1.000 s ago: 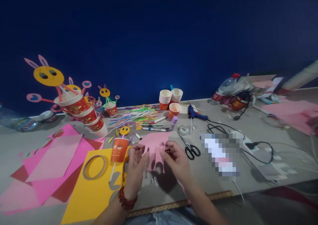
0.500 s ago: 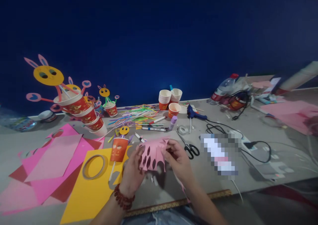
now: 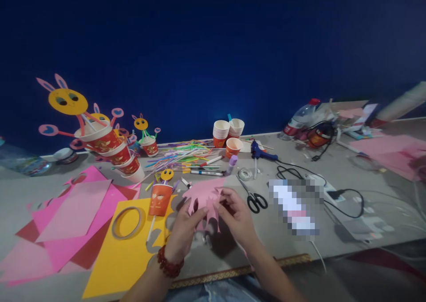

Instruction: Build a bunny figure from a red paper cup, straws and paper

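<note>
A pink paper with cut-out holes (image 3: 206,195) is held up between both hands over the table. My left hand (image 3: 186,225) pinches its left and lower part, the thumb lying across the front. At its right edge, my right hand (image 3: 237,213) grips the paper between thumb and fingers. Just left of my left hand a red cup (image 3: 159,200) with a small yellow face (image 3: 167,174) rests on yellow paper (image 3: 115,257). Black-handled scissors (image 3: 257,202) lie right of my right hand.
Bunny-faced cups (image 3: 100,137) stand at the left behind pink sheets (image 3: 75,204). Coloured sticks (image 3: 186,153), markers (image 3: 206,173), a glue stick (image 3: 232,163) and stacked cups (image 3: 221,131) are farther back. A blue glue gun (image 3: 261,151), cables and a bottle (image 3: 299,120) are rightward.
My left thumb has moved right across the front of the pink paper, and the paper has shifted and folded between the hands. My right hand stays in nearly the same place.
</note>
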`<state>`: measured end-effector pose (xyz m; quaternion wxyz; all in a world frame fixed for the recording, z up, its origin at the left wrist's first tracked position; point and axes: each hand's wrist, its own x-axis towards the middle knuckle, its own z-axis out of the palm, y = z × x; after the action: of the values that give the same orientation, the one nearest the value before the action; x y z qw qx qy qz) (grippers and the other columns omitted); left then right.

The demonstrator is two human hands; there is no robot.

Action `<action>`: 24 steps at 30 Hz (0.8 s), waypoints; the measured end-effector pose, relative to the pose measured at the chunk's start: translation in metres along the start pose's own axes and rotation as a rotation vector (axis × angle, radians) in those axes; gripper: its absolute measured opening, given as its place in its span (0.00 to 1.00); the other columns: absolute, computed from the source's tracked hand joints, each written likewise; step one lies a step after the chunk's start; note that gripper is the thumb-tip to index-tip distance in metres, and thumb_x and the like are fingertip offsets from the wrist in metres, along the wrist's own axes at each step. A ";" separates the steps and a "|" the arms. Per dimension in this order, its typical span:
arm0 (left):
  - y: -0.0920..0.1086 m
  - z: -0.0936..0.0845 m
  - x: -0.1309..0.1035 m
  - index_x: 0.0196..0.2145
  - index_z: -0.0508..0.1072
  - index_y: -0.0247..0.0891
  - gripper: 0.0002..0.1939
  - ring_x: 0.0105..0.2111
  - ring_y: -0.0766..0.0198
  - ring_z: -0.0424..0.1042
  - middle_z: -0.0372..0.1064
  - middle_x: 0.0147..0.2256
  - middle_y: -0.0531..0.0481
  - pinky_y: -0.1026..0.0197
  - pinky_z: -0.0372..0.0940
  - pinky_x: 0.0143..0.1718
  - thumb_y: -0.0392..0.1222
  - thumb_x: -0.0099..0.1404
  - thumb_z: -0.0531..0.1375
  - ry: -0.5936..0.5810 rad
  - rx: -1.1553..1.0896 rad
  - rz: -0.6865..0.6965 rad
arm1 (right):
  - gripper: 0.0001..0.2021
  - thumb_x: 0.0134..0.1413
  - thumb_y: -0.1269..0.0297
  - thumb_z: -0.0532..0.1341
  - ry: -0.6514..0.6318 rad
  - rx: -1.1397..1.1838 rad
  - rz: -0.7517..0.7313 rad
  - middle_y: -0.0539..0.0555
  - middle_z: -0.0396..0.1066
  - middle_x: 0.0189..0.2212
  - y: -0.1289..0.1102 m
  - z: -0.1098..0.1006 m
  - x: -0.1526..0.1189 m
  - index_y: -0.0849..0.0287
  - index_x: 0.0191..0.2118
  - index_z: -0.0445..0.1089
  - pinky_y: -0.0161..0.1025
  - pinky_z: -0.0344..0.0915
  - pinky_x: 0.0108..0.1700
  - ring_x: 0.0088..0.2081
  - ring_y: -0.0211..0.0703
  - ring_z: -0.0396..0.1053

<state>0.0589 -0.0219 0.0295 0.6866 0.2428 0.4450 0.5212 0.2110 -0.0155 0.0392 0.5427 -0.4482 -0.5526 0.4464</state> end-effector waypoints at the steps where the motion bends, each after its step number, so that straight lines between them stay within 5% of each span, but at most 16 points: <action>1: 0.000 0.001 0.000 0.40 0.75 0.39 0.17 0.38 0.60 0.77 0.76 0.37 0.50 0.61 0.71 0.39 0.42 0.52 0.72 -0.026 0.042 0.029 | 0.13 0.59 0.60 0.63 0.001 -0.008 -0.011 0.50 0.72 0.32 0.000 0.000 0.000 0.55 0.48 0.69 0.37 0.67 0.36 0.33 0.41 0.70; 24: 0.002 0.003 -0.001 0.41 0.76 0.37 0.15 0.41 0.56 0.74 0.77 0.39 0.47 0.58 0.68 0.45 0.47 0.59 0.66 -0.022 0.401 0.247 | 0.15 0.60 0.64 0.62 -0.015 -0.008 -0.018 0.51 0.73 0.34 0.004 -0.004 -0.008 0.54 0.52 0.66 0.35 0.68 0.38 0.35 0.40 0.71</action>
<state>0.0603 -0.0213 0.0328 0.5602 0.4328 0.4991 0.4998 0.2156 -0.0224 0.0336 0.5408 -0.4422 -0.5624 0.4424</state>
